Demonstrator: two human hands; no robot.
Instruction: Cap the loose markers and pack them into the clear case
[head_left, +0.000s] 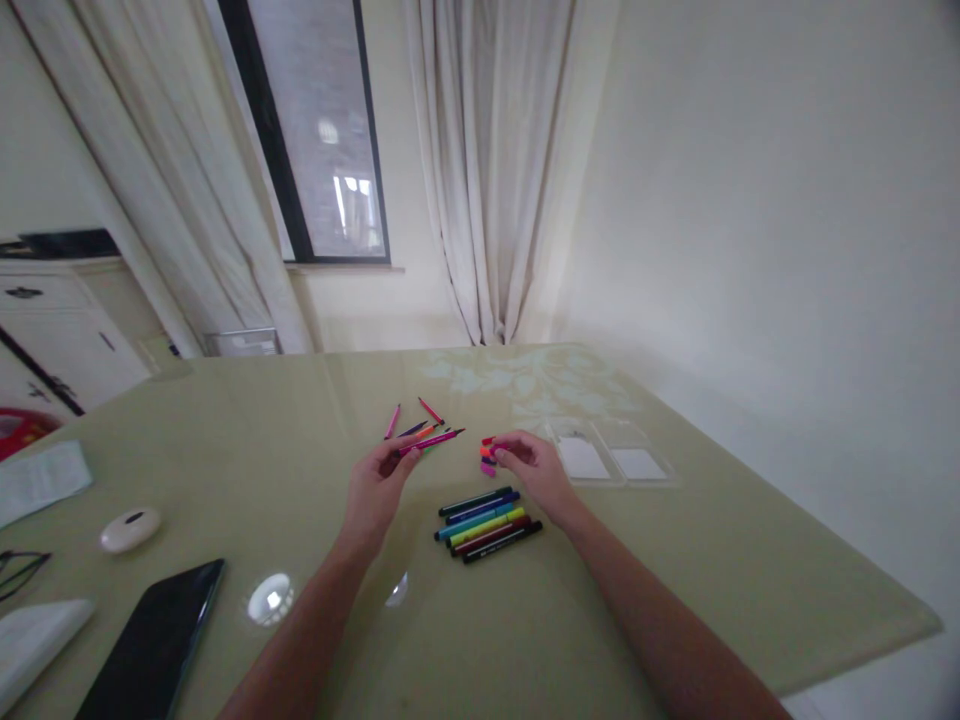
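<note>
While our left hand [377, 487] pinches a magenta marker [438, 441] over the table [615, 620] and our right hand [541, 472] grips what seems a magenta cap [498, 450], we risk scattering the loose caps [488, 470], because they lie right beside those fingertips.

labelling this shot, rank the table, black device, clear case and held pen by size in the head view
Largest to smallest:
1. Table
2. Black device, cut off by the frame; nearness may exaggerate it
3. Clear case
4. Pen, partly covered by the left hand
</note>
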